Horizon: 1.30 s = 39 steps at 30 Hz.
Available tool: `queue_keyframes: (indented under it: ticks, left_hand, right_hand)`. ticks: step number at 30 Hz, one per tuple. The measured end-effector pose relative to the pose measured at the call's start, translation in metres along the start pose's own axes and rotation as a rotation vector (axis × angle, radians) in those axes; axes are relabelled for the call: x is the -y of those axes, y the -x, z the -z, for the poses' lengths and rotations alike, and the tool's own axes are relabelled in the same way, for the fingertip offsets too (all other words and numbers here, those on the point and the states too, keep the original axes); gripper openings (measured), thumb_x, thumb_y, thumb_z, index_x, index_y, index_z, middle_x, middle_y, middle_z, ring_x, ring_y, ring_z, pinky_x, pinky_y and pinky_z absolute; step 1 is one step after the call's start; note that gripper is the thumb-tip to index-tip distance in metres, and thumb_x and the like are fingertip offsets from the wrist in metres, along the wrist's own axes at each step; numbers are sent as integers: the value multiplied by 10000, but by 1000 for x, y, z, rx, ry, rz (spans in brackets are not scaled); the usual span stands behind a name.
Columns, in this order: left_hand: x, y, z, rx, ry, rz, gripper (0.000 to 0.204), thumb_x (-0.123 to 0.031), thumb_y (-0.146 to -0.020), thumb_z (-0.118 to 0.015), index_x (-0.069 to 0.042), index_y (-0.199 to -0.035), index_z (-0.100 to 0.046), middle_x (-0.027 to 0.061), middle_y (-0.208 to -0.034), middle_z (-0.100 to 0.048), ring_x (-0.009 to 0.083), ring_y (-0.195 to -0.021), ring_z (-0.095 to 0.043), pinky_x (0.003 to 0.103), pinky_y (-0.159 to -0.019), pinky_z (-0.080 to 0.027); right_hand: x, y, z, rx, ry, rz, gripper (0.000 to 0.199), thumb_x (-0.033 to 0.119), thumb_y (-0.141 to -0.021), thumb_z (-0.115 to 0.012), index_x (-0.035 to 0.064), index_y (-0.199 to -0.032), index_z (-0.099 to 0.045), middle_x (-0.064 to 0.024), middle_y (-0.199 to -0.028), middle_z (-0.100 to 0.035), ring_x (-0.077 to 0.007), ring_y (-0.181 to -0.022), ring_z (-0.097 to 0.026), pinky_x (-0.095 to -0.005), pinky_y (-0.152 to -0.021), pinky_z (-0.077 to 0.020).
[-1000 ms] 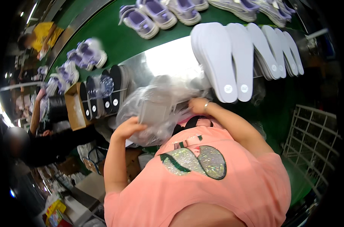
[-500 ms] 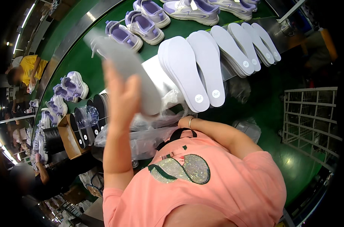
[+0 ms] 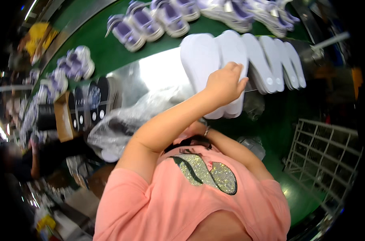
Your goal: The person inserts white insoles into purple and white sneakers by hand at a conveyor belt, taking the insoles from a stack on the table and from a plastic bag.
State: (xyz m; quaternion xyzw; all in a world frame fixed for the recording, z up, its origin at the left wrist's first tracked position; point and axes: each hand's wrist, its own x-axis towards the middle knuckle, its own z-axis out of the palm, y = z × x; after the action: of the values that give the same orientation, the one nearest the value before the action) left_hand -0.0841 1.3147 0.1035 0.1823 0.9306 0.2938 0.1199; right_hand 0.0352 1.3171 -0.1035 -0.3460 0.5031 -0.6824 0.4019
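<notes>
My left hand (image 3: 225, 83) reaches over the second stack of white insoles (image 3: 234, 46), its back facing up. The thumb stands apart from the fingers and nothing shows between them; whether the fingertips touch the top insole I cannot tell. Left of it lies another stack of white insoles (image 3: 198, 52), partly under my wrist. Further thin stacks of white insoles (image 3: 262, 66) lie to the right, with round stickers at their near ends. My right hand (image 3: 195, 129) is close to my waist, partly covered by my left forearm, its fingers hidden. A clear plastic bag (image 3: 146, 106) lies beside my left forearm.
White and purple sneakers (image 3: 144, 24) stand along the green conveyor belt (image 3: 106, 52) beyond the metal table (image 3: 132, 82). At left are black insoles (image 3: 106, 96) and a cardboard box (image 3: 64, 116). A wire rack (image 3: 323, 148) stands at right. Other people, one in yellow (image 3: 40, 38), are at far left.
My left hand has swung right from beside the table to the white insole stacks. The grey-looking insole it held is out of that hand. The view has shifted, and more plastic bag shows.
</notes>
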Motion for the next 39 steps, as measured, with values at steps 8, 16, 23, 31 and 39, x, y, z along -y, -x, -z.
queue_keyframes:
  ticks: [8,16,23,31,39]
  left_hand:
    - [115,242,-22,116,-31,368,873,-477,-579,-670,-20,-1233,-316,172,-1014,-538,313,-982,-484,470,-927,-206]
    - [180,351,-152,-144,1415,752,326,-197,-727,-621,-2,-981,-563,55,-900,-587,112,-811,-524,257,-723,-424]
    - [234,410,-180,-586,466,984,487,-240,-701,-621,10,-1086,-457,208,-1153,-395,350,-1057,-392,379,-885,-331]
    - [220,531,-279,-622,695,1302,377,-207,-721,-586,-2,-1020,-485,199,-1034,-466,345,-969,-442,366,-837,-360]
    - [184,565,-319,-539,947,1459,343,-173,-730,-585,22,-998,-496,197,-954,-496,309,-880,-492,336,-763,-405]
  right_hand:
    - [98,24,-1,80,-531,-691,175,87,-726,-569,-10,-871,-571,-13,-765,-561,-79,-698,-519,-206,-582,-414]
    - [48,-56,-90,351,766,-256,986,341,-502,-753,88,-1293,-220,-201,-1290,-250,-378,-1176,-267,-445,-954,-217]
    - [-198,-71,-127,-14,289,-1114,374,67,-697,-538,49,-1071,-513,-140,-918,-584,-235,-865,-560,-296,-763,-430]
    - [-385,-214,-186,-503,535,-922,487,228,-739,-515,67,-1186,-408,-172,-1191,-426,-284,-1098,-419,-345,-922,-342]
    - [-437,-231,-269,525,1228,-748,521,212,-733,-521,68,-1211,-373,-173,-1229,-381,-313,-1119,-387,-360,-923,-337]
